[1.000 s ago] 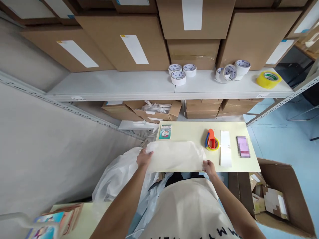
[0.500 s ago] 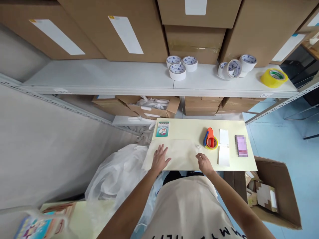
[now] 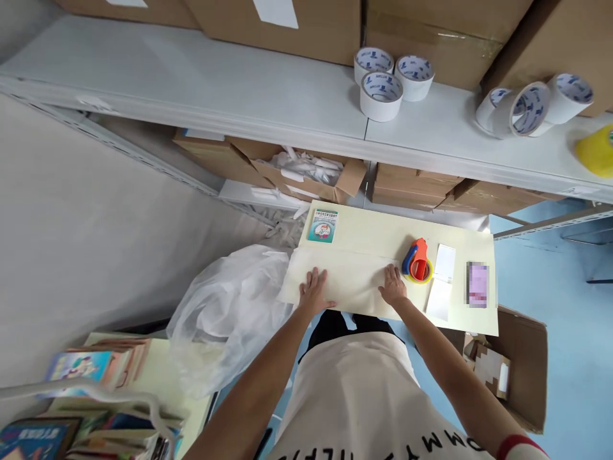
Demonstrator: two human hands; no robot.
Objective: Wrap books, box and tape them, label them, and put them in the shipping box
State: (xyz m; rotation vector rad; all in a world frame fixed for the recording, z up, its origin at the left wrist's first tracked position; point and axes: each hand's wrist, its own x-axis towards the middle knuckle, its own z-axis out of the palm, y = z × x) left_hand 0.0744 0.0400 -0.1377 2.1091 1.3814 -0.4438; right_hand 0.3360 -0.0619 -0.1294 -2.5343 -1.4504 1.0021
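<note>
A thin white wrapping sheet [image 3: 354, 275] lies spread along the near part of the pale yellow tabletop [image 3: 373, 227]. My left hand [image 3: 313, 292] rests on its left half, fingers spread. On the right end of the sheet lies my right hand [image 3: 393, 286], fingers stretched forward. Neither hand grips anything. Behind the sheet, at the far left corner, is a small green and white book [image 3: 322, 226]. Just right of my right hand sits an orange and blue tape dispenser [image 3: 418, 260] with a yellow tape roll.
White label papers [image 3: 438, 298] and a pixelated pink rectangular item [image 3: 477, 285] lie at the table's right. Crumpled translucent plastic [image 3: 230, 313] bulges at the left. Tape rolls [image 3: 382, 97] stand on the grey shelf [image 3: 239, 96]. An open carton [image 3: 529, 370] sits at lower right.
My right hand has moved forward and settled flat on the sheet's right end. The sheet looks smoother, and a small crumpled bit near that hand no longer shows. The view has tilted.
</note>
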